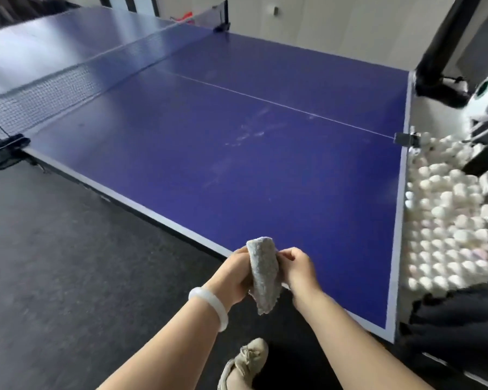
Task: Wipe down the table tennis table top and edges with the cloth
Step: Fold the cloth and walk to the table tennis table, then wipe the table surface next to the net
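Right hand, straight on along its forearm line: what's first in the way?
The cloth, which the right hand pinches; the left hand grips its other side. Beyond those, probably the table top near its edge, though the hand's height above it is unclear.

Blue tabletop [307, 206] with white borders, halved by a thin white centre line [265, 100]. Stands on a dark grey floor [54, 263]. Carries a net [54, 91] clamped across it, pale smudges [248, 133] beside the line, and a black clip [403, 138] on the end edge.
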A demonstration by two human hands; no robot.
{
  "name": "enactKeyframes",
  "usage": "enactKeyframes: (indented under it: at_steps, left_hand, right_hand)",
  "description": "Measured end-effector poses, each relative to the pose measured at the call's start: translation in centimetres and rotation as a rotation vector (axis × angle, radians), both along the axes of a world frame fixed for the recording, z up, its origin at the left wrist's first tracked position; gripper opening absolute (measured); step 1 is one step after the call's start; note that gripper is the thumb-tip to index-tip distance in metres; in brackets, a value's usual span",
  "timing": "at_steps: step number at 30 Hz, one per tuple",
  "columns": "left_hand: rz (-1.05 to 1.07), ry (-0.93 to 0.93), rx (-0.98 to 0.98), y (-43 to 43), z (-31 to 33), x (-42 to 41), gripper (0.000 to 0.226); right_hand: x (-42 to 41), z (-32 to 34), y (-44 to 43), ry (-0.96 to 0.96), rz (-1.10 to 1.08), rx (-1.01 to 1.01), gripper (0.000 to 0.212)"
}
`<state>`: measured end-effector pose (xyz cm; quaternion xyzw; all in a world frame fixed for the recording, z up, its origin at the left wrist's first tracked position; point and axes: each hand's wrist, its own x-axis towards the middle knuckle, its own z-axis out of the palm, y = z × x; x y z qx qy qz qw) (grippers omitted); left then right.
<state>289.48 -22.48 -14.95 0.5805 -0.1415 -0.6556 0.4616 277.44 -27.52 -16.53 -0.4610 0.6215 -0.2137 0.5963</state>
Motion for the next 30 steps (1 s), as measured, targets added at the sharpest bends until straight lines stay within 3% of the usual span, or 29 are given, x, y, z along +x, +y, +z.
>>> enactKeyframes:
  at_steps: [3,5,10,14,16,18,21,24,27,28,30]
  left_hand:
    - [-0.017,-0.068,0.019,-4.0,-0.5,0.6,0.016]
    - [-0.043,-0.18,0.018,-6.3,-0.9,1.1,0.015]
    - [-0.215,-0.551,-0.025,-10.2,-2.5,1.9,0.025]
    - [-0.29,-0.644,-0.072,-14.0,-2.5,0.5,0.03]
    - [-0.407,-0.776,-0.181,-15.9,-3.4,-0.4,0.026]
    - [-0.503,-0.777,-0.25,-17.5,-4.2,-0.8,0.017]
    - [-0.517,-0.811,-0.272,-19.5,-4.6,-0.2,0.02]
    - [-0.543,-0.892,-0.248,-21.9,-5.5,1.5,0.006]
    - [-0.552,-1.083,-0.275,-22.8,-6.9,3.6,0.025]
    - [-0.573,-1.154,-0.298,-22.7,-7.4,4.3,0.028]
    - [-0.676,-1.317,-0.351,-22.0,-8.6,5.6,0.03]
  right_hand:
    - [-0.1,0.1,-3.2,-0.361,-0.031,0.349,0.037]
    - [-0.2,0.0,-4.9,-0.454,0.01,0.391,0.034]
    - [-1.0,-0.8,-8.1,-0.44,-0.031,0.242,0.025]
    - [-2.6,-1.6,-10.1,-0.362,-0.109,0.193,0.021]
    - [-3.5,-1.9,-11.2,-0.341,-0.164,0.132,0.02]
    - [-4.7,-2.3,-11.8,-0.317,-0.241,0.089,0.016]
    - [-7.4,-3.2,-12.6,-0.149,-0.379,0.039,0.014]
    - [-10.4,-4.0,-13.2,0.157,-0.464,0.001,0.014]
    - [-12.3,-4.8,-12.9,0.363,-0.588,0.107,0.015]
    - [-12.4,-4.6,-12.6,0.476,-0.53,0.159,0.015]
    - [-12.1,-4.6,-12.1,0.937,-0.211,0.12,0.016]
